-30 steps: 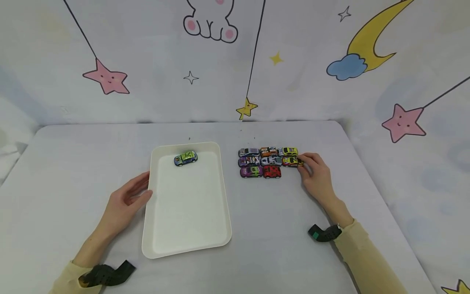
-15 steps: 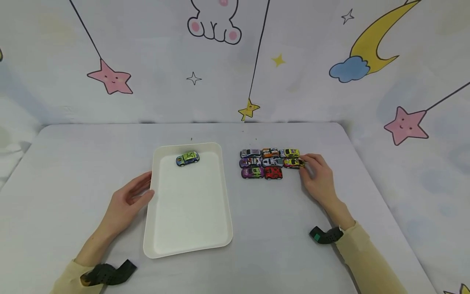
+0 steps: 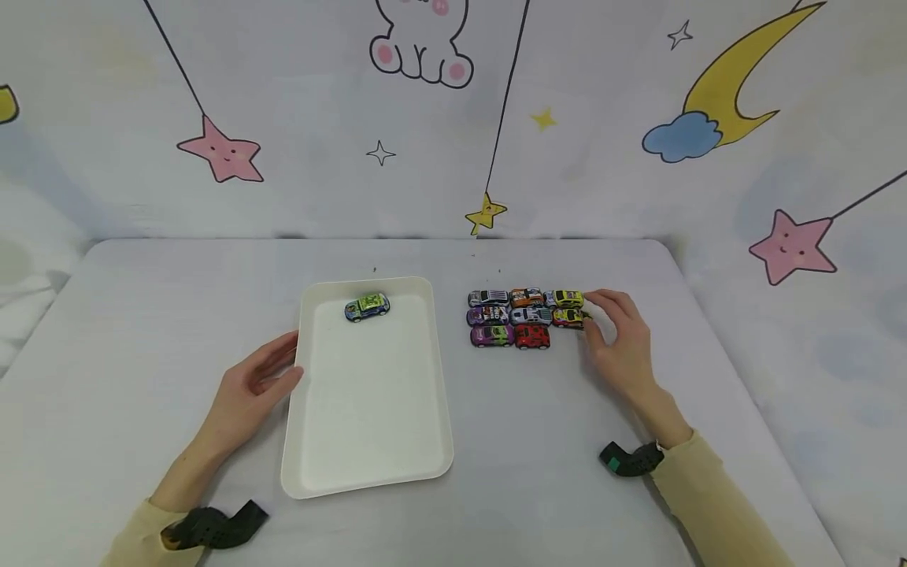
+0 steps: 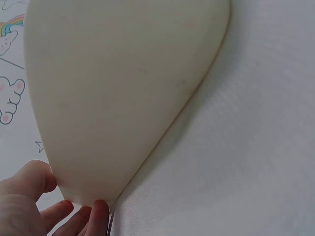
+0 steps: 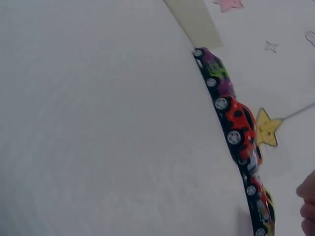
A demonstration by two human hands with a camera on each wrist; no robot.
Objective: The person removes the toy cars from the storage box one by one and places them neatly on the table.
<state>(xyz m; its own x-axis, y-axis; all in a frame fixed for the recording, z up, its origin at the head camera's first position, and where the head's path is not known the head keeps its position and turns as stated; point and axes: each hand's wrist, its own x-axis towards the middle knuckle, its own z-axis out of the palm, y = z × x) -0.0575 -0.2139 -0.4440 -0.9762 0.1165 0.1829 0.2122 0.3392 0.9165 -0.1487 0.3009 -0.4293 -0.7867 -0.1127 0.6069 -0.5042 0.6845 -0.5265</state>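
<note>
My left hand [image 3: 249,388] rests on the left side of a white rectangular tray [image 3: 438,409], thumb and fingers touching its rim and outer wall. Inside the tray, near its far end, lies a green-and-blue toy car [image 3: 367,307]. To the right, several toy cars are packed in three rows. My right hand [image 3: 623,346] has thumb and forefinger at the right ends of a yellow-and-red toy car [image 3: 568,317] and a yellow toy car [image 3: 564,298]. In the right wrist view, only part of the fingers [image 5: 309,211] shows at the edge.
The nearest row has a purple-and-green car [image 3: 492,336] and a red car [image 3: 532,337]. Behind them sit a purple car [image 3: 487,316], a pale blue car [image 3: 531,316], a silver car [image 3: 489,298] and an orange car [image 3: 527,297]. A printed backdrop [image 3: 312,189] stands behind the table.
The head view has shifted slightly, so everything appears a little further right. My right forefinger has moved slightly toward the far row; the left hand stays at the tray.
</note>
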